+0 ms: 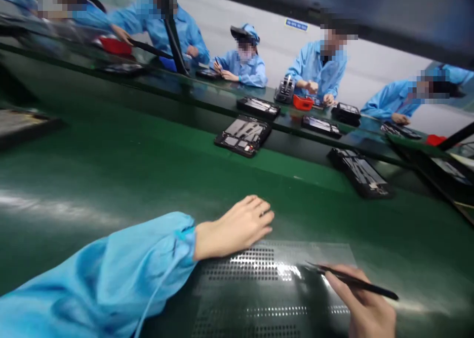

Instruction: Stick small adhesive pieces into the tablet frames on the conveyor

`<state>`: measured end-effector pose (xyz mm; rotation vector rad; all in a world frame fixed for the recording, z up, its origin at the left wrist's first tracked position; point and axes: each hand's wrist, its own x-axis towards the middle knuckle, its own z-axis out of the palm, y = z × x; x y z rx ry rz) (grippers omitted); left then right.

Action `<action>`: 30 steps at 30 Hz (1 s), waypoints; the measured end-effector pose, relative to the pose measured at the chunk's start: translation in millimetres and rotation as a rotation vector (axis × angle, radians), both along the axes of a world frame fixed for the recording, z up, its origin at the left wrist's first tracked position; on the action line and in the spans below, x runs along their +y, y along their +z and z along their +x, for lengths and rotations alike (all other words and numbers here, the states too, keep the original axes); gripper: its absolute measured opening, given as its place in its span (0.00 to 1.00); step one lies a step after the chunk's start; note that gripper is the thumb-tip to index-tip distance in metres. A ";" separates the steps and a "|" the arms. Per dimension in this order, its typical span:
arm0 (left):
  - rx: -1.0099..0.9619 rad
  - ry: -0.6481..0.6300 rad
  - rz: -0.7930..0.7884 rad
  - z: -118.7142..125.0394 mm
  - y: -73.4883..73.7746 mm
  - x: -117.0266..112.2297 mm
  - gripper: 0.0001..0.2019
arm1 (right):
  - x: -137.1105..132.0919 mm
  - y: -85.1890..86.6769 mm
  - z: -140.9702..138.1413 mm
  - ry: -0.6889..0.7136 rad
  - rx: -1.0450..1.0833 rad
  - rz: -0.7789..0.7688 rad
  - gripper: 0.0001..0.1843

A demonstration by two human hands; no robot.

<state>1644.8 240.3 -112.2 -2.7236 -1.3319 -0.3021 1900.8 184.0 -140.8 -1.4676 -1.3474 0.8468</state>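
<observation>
In my right hand (365, 298) is a pair of black tweezers (355, 280), pinched between thumb and fingers, its tips pointing left over a clear sheet. That clear sheet (255, 296) lies on the green work surface and carries rows of small dark square pieces. My left hand (239, 225), palm down with fingers loosely stretched, rests at the sheet's upper left edge and holds nothing. A blue sleeve (111, 274) covers my left forearm, and a thin light-blue cord runs down from the wrist.
Beyond my hands lie a dark device tray (244, 134) and another dark device (359, 172). Farther back, a raised green bench holds more devices (258, 107) and a red-orange container (302, 102). Several people in blue work there. A dark bar (351, 12) crosses the top.
</observation>
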 end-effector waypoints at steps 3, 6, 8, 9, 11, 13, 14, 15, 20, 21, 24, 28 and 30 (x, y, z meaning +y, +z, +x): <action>0.022 -0.177 -0.059 11.8 -0.5 -34.8 0.07 | 3.0 0.0 -12.6 0.041 0.187 -0.098 0.11; 0.050 -0.254 -0.086 14.8 -8.2 -54.5 0.13 | 4.9 -3.7 -23.4 0.081 0.234 -0.167 0.10; 0.053 -0.263 -0.093 13.4 -14.0 -58.8 0.17 | 4.6 -8.3 -28.3 0.119 0.247 -0.192 0.10; 0.052 -0.263 -0.094 12.5 -16.3 -59.5 0.18 | 3.9 -10.6 -30.3 0.135 0.255 -0.203 0.10; 0.049 -0.269 -0.085 11.3 -19.2 -59.8 0.20 | 1.8 -14.2 -33.1 0.149 0.274 -0.220 0.10; 0.048 -0.272 -0.075 11.3 -19.6 -60.4 0.21 | -0.4 -16.3 -34.3 0.138 0.291 -0.224 0.09; 0.046 -0.270 -0.074 11.5 -19.1 -61.0 0.21 | -1.3 -17.0 -34.3 0.125 0.299 -0.224 0.09; 0.040 -0.270 -0.076 11.9 -18.3 -61.7 0.21 | -1.9 -17.6 -33.9 0.112 0.305 -0.222 0.09; 0.004 -0.268 -0.076 13.4 -16.2 -63.8 0.21 | -1.8 -20.8 -29.5 0.087 0.305 -0.230 0.09; 0.003 -0.271 -0.070 13.5 -16.4 -63.8 0.21 | -1.7 -21.3 -29.1 0.086 0.301 -0.233 0.09; 0.026 -0.277 -0.058 13.7 -16.7 -63.5 0.21 | -2.0 -22.0 -29.2 0.085 0.296 -0.237 0.08; 0.035 -0.267 -0.064 14.0 -15.4 -63.4 0.20 | -3.2 -22.4 -30.5 0.079 0.295 -0.237 0.08; 0.029 -0.263 -0.068 13.9 -14.4 -64.1 0.20 | -3.4 -23.0 -30.8 0.076 0.300 -0.237 0.07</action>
